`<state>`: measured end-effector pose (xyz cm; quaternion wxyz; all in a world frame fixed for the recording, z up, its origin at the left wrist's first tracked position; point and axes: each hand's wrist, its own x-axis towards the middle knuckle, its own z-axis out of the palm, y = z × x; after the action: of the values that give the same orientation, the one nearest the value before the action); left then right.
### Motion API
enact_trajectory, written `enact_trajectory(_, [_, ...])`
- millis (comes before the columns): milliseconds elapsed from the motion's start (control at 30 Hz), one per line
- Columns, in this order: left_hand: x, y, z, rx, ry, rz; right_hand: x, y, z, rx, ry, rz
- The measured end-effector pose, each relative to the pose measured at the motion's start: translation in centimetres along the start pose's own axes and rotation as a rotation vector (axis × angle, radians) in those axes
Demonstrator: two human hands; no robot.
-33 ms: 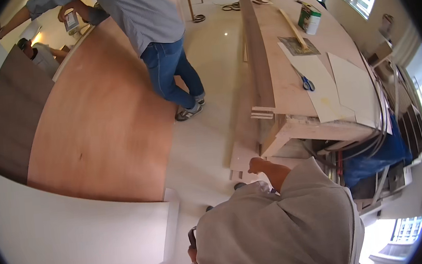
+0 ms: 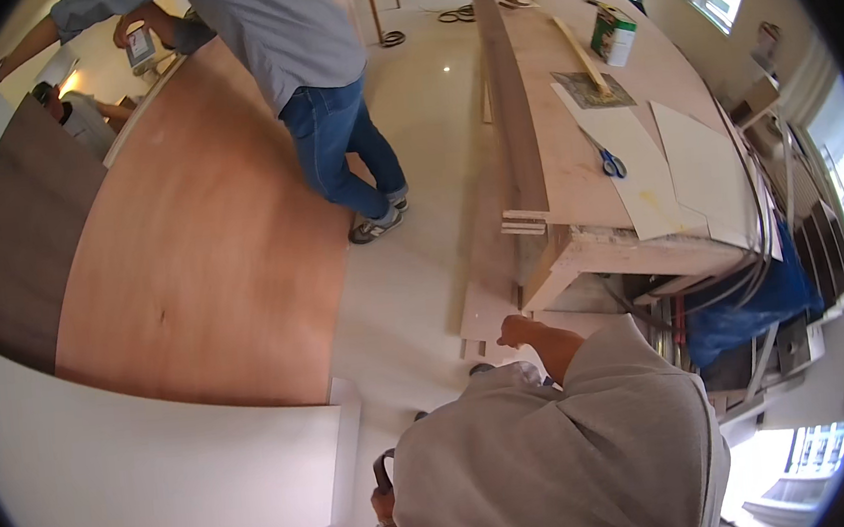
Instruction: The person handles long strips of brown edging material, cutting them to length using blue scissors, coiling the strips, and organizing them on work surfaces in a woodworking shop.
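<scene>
The wooden bench point(image 2: 559, 161) carries pale sheets point(image 2: 700, 169), scissors point(image 2: 613, 164) overlapping one, a grey plate point(image 2: 577, 87) and a green-and-white can point(image 2: 614, 41).

Head-worn fisheye view, facing down and forward: wearer's torso point(image 2: 549, 453) close at lower centre; workbench point(image 2: 570, 175) farther, upper right.

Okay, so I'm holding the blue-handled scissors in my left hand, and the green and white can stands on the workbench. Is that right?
Not quite: the head view shows a dark curved band in your left hand; the blue-handled scissors lie on the workbench, where the green and white can does stand.
</scene>
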<state>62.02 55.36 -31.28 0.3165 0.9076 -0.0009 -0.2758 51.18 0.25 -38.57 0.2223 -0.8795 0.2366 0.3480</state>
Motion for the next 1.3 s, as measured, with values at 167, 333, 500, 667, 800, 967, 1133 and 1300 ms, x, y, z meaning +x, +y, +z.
enact_trajectory(167, [4.5, 9.9, -6.7, -0.057, -0.261, 0.042, -8.7, -4.0, -1.7, 0.520, -0.007, 0.185])
enact_trajectory(333, [10.2, 13.0, -6.1, 0.217, -0.304, 0.136, -13.9, -9.1, -7.0, 0.775, 0.227, -0.188])
enact_trajectory(500, [17.5, 15.9, -0.5, 0.268, -0.266, 0.521, -18.7, -9.2, -15.0, 1.101, 0.386, -0.270])
enact_trajectory(667, [20.4, 26.7, 2.3, 0.136, -0.366, 0.435, -22.9, -6.9, -21.0, 1.092, 0.659, -0.083])
enact_trajectory(800, [22.2, 35.4, 3.0, 0.047, -0.400, 0.540, -23.0, -3.5, -23.2, 1.196, 0.876, 0.030])
enact_trajectory(967, [25.7, 44.1, 4.4, -0.013, -0.508, 0.578, -20.2, 6.7, -27.1, 1.068, 1.371, 0.445])
enact_trajectory(1133, [30.9, 53.1, 6.1, 0.031, -0.605, 0.648, -14.7, 19.8, -29.3, 0.685, 1.440, 0.845])
enact_trajectory(1300, [34.4, 64.4, 7.5, 0.147, -0.757, 0.830, -12.0, 28.7, -28.0, 0.584, 1.128, 1.205])
